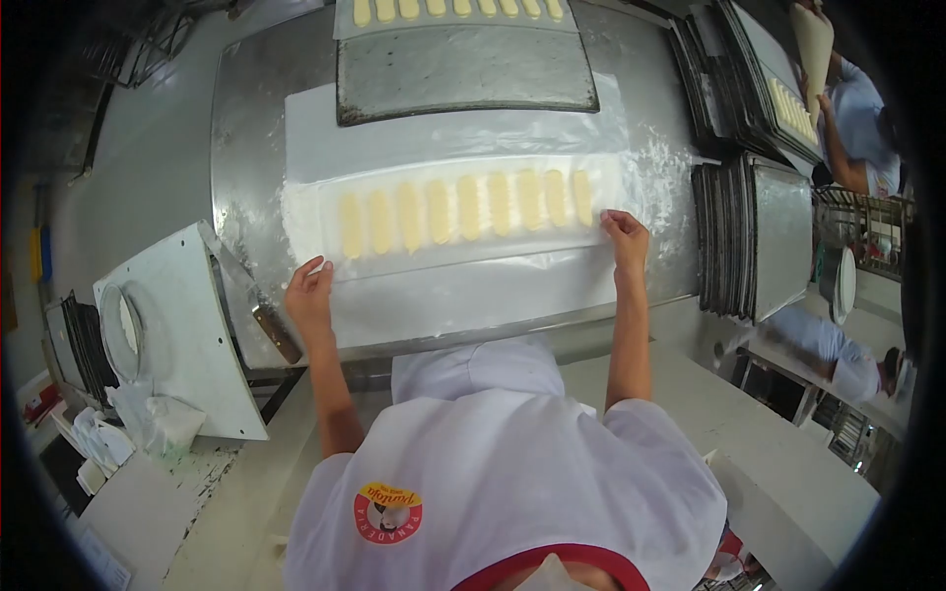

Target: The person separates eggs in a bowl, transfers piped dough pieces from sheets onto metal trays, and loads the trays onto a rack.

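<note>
A sheet of baking paper (pixel 463 254) bears a row of several pale yellow piped batter strips (pixel 469 209). It lies over white powder on a plastic sheet (pixel 473 295) on the steel table. At the paper's near left corner, my left hand (pixel 310 286) has thumb and fingers pinched on its edge. My right hand (pixel 628 238) pinches the right edge, beside the last strip. Beyond the paper sits a dark-rimmed baking tray (pixel 463 74), with another sheet of piped strips (pixel 458 22) across its far end.
A knife with a wooden handle (pixel 276 333) lies left of my left hand, beside a white board (pixel 187 335). Stacked baking trays (pixel 724 241) stand at the right. Further back right, a co-worker's arm (pixel 843 148) is by a piping bag (pixel 813 49). Another person (pixel 833 350) is below.
</note>
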Available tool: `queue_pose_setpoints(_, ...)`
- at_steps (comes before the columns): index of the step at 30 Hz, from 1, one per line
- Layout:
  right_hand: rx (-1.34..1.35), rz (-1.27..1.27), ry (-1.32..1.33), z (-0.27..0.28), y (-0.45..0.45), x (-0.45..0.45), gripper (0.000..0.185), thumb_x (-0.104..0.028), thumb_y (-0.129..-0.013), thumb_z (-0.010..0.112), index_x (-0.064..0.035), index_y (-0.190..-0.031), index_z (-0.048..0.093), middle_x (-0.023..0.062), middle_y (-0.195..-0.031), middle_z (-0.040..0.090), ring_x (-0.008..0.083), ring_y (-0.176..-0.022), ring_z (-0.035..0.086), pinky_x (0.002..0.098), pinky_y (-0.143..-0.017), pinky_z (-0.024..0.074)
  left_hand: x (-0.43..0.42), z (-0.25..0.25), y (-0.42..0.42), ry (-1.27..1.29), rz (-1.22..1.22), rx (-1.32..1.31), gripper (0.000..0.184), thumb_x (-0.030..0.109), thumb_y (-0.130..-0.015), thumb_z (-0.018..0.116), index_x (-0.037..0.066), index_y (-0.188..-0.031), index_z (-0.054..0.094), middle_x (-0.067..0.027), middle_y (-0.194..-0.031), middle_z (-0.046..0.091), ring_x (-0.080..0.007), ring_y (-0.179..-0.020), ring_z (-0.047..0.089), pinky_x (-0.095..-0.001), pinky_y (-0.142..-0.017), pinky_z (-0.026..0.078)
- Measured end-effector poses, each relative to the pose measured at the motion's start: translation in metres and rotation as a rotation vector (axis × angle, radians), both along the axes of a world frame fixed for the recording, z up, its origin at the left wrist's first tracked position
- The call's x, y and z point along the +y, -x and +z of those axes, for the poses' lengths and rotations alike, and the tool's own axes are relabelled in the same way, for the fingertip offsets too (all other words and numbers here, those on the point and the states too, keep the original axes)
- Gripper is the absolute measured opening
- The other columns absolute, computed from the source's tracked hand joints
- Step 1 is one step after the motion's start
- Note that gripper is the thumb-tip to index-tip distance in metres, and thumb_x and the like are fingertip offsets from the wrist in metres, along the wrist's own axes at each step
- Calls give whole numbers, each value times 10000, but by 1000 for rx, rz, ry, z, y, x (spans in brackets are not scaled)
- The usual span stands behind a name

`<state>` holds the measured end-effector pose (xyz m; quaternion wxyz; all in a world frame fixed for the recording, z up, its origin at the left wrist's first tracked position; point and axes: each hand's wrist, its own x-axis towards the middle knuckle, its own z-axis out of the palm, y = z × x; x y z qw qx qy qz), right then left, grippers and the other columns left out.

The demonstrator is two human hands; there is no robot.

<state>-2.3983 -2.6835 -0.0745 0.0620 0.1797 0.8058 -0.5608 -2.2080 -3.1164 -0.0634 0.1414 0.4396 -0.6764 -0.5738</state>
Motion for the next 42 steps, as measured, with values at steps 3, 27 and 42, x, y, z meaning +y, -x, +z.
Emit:
queue_pose_setpoints(3,11,28,-36,-6,2,5,135,-98,-794,690,-10,-892,662,-23,-736,604,46,-687,513,197,-653,390,-9,-10,-4,54,-74,1,220,129,-797,694,-8,-964,652,20,-687,590,-41,-644,483,-197,-606,374)
queue_pose_setpoints(27,115,181,-53,0,45,-19,98,-137,-845,619,-39,-832,617,-37,-662,510,48,-633,432,202,-586,341,-22,-17,44,249,-145,-65,230,195,-780,717,-15,-859,669,-44,-681,628,-69,-622,528,-217,-583,418)
queue_pose_setpoints(42,133,178,131,54,47,-12,109,-137,-853,629,-33,-867,602,-37,-704,557,44,-658,467,196,-645,357,-31,32,46,216,-162,-47,201,162,-780,717,-14,-870,679,-36,-738,650,-90,-670,566,-223,-632,440)
